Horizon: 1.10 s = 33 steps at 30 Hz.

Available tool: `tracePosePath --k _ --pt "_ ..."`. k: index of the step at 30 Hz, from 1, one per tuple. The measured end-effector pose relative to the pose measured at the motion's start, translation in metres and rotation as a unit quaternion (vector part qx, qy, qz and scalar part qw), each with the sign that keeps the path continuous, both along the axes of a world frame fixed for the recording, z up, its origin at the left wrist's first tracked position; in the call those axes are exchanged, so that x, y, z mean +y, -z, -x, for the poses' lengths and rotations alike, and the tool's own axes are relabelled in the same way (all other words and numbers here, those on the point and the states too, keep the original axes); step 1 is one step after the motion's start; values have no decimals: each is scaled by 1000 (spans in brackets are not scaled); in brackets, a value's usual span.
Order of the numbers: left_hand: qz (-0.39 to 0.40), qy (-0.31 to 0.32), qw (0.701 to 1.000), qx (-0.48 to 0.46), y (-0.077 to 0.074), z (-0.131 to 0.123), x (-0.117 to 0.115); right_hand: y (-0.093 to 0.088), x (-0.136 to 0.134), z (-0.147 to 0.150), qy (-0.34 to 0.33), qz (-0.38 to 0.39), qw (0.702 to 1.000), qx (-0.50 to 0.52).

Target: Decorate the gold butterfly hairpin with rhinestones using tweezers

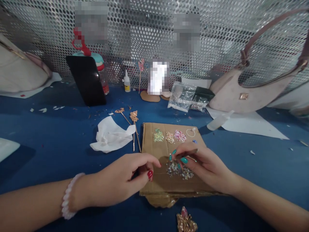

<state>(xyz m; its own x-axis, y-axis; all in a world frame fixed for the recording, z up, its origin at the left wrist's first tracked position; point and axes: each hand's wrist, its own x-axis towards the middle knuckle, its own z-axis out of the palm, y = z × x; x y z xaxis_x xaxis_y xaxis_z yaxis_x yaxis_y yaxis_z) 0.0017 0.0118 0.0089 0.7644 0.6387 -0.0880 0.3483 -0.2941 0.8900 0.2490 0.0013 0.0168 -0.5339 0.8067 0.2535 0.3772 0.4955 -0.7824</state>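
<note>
My left hand rests at the left edge of a cardboard sheet, thumb and index finger apart, with nothing visible between them. The other fingers curl underneath, partly hidden. Over the cardboard, my right hand pinches thin dark tweezers; their tips are hard to make out. Just below them lies a loose pile of silvery rhinestones. Along the cardboard's far side sit small heaps of green stones, peach stones and pink stones, plus a thin pale ring and a blue piece.
Crumpled white paper and gold hairpins lie left of the cardboard. A gold ornament is at the near edge. Behind stand a black phone, a glue bottle, plastic bags and a handbag. A white bottle lies right.
</note>
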Motion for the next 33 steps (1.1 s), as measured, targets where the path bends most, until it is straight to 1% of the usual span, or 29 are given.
tracePosePath --k 5,10,14,18,21,25,29,33 --pt "-9 4 1000 -1 -1 0 -2 2 -1 2 3 -12 1000 -10" --pt "-2 3 1000 8 -2 -1 -1 5 -1 2 45 -7 999 -18" --pt "6 4 1000 15 -2 -1 -1 1 1 3 76 -41 995 -42" --pt "4 3 1000 23 -2 -1 -2 -4 3 2 35 -95 994 -27" --pt "-1 1 1000 14 -1 -2 -2 -7 4 2 17 -135 990 -25" --pt "4 -5 1000 21 -2 -3 -3 -6 4 2 1 -148 989 -18" --pt "3 -5 1000 30 -4 -5 -4 -2 4 1 28 -156 987 -20" --pt "-2 -3 1000 4 -1 -4 -5 0 6 -1 48 -155 986 -40"
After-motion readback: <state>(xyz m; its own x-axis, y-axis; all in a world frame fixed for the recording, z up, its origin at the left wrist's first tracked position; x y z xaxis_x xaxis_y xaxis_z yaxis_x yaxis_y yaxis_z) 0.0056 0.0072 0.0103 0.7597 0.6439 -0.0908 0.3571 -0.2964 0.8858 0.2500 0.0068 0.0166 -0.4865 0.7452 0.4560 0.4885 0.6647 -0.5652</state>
